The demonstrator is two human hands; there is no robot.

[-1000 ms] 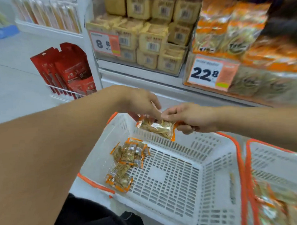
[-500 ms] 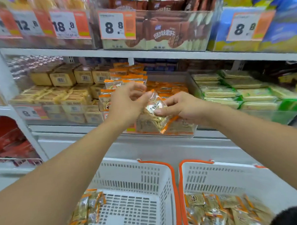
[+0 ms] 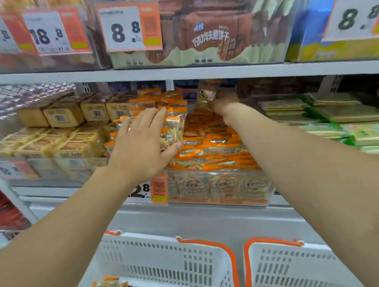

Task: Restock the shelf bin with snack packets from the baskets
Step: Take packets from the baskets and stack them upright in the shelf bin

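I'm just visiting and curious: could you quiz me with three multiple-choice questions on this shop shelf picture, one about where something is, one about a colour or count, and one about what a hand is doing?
1. Where is the right hand?
A. Deep at the back of the orange-packet bin
B. Inside a basket
C. On the top shelf

2. What colour trims the two white baskets?
A. Blue
B. Orange
C. Green

3. What is the left hand doing?
A. Hanging idle
B. Gripping a basket handle
C. Resting flat, fingers straight, on stacked snack packets

Answers: 1 A, the arm stretches over the packets, holding one snack packet upright there. 2 B, both rims show orange edging. 3 C, the palm lies over the stack at the bin's left side.
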